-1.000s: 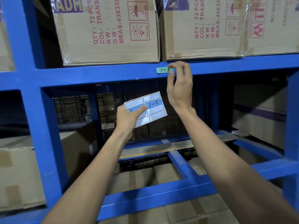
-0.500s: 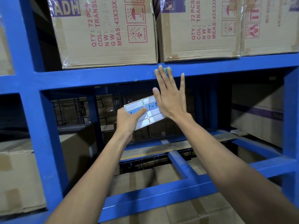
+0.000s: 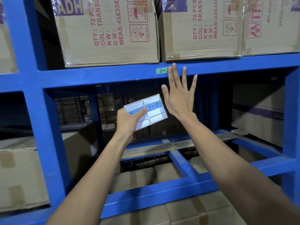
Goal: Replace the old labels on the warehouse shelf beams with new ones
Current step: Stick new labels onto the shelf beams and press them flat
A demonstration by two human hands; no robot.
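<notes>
1. Green label reading "1-…" sits stuck on the blue shelf beam, upper centre of the frame; its right end is hidden by fingertips.
2. Right hand is flat, fingers spread wide, holding nothing, with the tips on the beam at the label's edge.
3. Left hand pinches the label sheet at centre frame; a blue "1-5" sticker is left on it.
4. Step looks like pressing this label down or finishing it.
5. Next move likely calls for peeling "1-5" with the free hand.
</notes>
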